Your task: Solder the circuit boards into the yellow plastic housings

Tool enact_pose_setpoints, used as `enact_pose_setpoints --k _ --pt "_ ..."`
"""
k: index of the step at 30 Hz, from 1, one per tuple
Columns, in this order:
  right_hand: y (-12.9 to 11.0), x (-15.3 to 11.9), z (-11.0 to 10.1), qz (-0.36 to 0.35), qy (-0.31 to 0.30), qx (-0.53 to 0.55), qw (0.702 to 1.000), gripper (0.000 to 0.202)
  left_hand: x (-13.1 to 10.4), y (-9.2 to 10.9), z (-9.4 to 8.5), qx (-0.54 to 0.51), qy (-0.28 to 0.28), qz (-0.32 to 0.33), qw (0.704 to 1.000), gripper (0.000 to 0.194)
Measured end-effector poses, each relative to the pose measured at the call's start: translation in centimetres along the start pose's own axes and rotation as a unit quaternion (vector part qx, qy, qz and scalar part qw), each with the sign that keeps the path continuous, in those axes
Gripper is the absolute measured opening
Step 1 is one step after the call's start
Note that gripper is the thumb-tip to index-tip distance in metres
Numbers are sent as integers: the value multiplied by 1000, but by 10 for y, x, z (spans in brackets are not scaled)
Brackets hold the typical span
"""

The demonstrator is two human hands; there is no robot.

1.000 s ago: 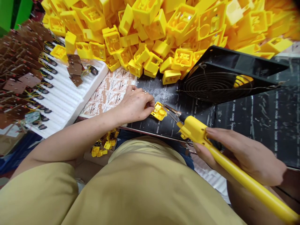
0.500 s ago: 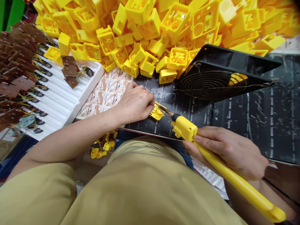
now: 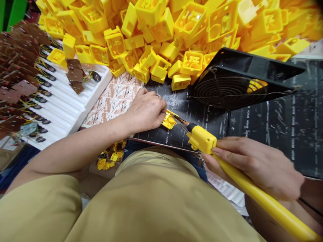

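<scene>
My left hand (image 3: 148, 109) is closed on the left end of a small yellow plastic part (image 3: 170, 120) near the front edge of the black work surface (image 3: 156, 136). My right hand (image 3: 254, 164) is wrapped round a yellow soldering tool (image 3: 203, 139) with a long yellow handle. The tool's metal tip points left and lies close by the right side of the part; whether it touches cannot be made out. My left fingertips are partly hidden behind the hand.
A heap of yellow housings (image 3: 193, 62) spans the back. A black fan (image 3: 227, 90) stands right of centre. At the left, a white foam tray (image 3: 83, 97) holds brown circuit boards (image 3: 17, 74) with wires. More yellow pieces (image 3: 117, 156) lie low beside my lap.
My right hand and the soldering tool have moved right and slightly down, with the tip drawn back from the part. My left hand has stayed in place.
</scene>
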State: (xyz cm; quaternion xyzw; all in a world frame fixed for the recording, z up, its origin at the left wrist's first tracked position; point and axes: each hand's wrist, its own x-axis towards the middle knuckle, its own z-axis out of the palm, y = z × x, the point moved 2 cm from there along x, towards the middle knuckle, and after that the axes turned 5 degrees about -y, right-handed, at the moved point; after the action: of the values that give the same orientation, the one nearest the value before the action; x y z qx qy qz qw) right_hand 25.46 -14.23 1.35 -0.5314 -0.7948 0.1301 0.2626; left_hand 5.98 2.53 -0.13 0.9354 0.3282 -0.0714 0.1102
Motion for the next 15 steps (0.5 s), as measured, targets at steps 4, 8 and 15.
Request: enact_pose_setpoints --k 4,8,15 --pt "1 2 4 -24 29 17 999 10 0 -1 0 2 2 1 1000 25" --pt "4 0 3 -4 79 10 997 10 -1 -2 2 -3 -1 -2 1000 25" --pt "3 -2 9 7 69 26 997 3 -2 -1 2 -14 -5 -15 1000 24"
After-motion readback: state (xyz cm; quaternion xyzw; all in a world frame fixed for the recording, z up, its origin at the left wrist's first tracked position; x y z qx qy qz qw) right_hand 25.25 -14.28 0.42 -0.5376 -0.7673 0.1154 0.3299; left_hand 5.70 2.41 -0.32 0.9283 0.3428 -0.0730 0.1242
